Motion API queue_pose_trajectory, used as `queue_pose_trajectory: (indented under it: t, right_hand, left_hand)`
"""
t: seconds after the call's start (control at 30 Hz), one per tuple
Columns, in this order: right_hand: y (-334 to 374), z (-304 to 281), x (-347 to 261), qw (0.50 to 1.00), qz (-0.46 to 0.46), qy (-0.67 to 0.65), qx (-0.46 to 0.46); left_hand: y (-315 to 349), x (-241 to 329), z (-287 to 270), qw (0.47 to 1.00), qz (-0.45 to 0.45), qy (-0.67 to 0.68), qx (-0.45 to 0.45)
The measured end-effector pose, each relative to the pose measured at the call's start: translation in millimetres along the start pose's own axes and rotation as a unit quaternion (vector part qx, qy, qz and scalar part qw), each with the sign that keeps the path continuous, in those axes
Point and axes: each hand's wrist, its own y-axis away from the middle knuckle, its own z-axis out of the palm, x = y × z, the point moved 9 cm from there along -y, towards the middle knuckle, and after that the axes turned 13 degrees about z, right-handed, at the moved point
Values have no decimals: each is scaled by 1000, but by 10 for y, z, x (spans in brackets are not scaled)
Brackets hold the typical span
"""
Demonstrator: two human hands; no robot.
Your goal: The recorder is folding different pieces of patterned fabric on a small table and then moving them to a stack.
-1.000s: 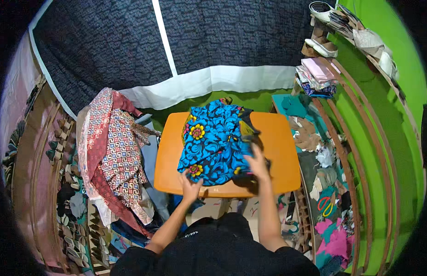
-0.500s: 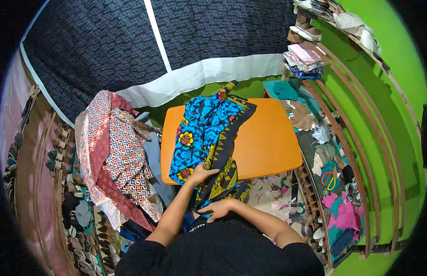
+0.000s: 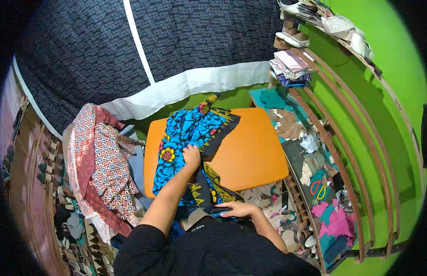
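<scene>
Blue floral cloth (image 3: 176, 131): hung over orange desk's (image 3: 255, 156) near edge, still rumpled
Left hand (image 3: 192, 157): moved up-cloth, fingers curled, grip unclear
Right hand (image 3: 238, 209): shifted rightward, at cloth's near end, pinch unclear

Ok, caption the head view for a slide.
Left hand and right hand on a blue floral cloth draped over a rounded orange table.

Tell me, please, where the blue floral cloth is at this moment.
In the head view, the blue floral cloth lies on the orange table's left part, under the left hand, extending past the near edge toward the right hand.
</scene>
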Motion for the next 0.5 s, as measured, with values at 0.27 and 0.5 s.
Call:
queue_pose_trajectory:
  t: [0.27, 0.5]
  right_hand:
    - [-101, -1215, 941, 965, 128, -152, 171]
    - [681, -3372, 187, 768, -97, -117, 623]
  left_hand:
    - [-1961, -386, 994, 457, -339, 819, -74]
    - [-3607, -819, -2382, 290, -40, 925, 244]
